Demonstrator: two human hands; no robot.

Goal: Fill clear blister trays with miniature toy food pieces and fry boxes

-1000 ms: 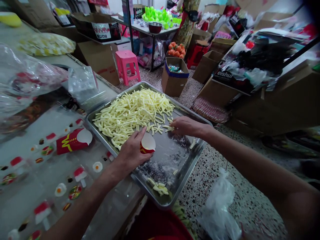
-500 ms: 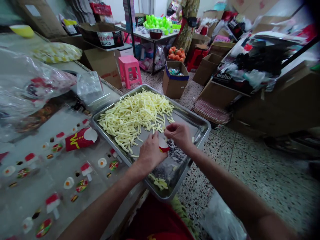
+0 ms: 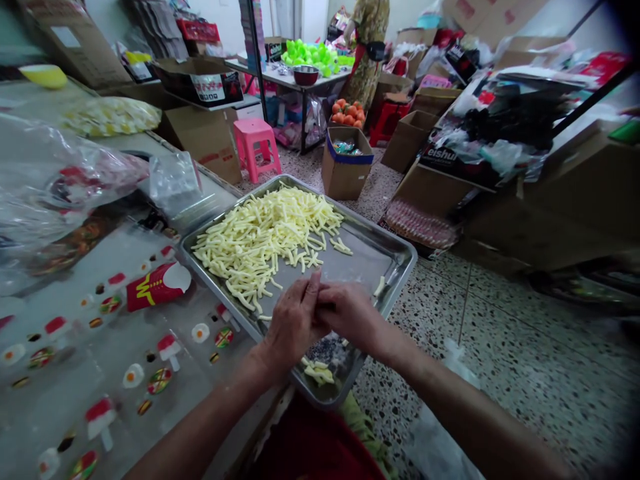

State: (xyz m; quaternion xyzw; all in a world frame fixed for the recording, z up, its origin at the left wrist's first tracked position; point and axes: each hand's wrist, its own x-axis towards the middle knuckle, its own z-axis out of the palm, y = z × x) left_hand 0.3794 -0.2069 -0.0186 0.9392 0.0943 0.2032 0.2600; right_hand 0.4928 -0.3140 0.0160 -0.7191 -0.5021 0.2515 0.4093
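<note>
Over the near half of a metal tray, my left hand is closed around a small red-and-white fry carton, which showed half a second ago and is now hidden behind the fingers. My right hand meets it, its fingers pressed together at the carton; whatever they pinch is out of sight. Pale yellow fry-shaped sticks are heaped in the far left part of the tray. A few loose sticks lie in the near corner. Another red fry carton with a yellow mark rests flat on the table, left of the tray.
The table's clear cover has food pictures on it. Plastic bags lie at the left. Beyond the tray are a pink stool and an open cardboard box. More boxes and bags crowd the right side.
My right hand has moved left and toward me, from above the carton's opening onto my left hand. The carton is now covered. The view has shifted slightly.
</note>
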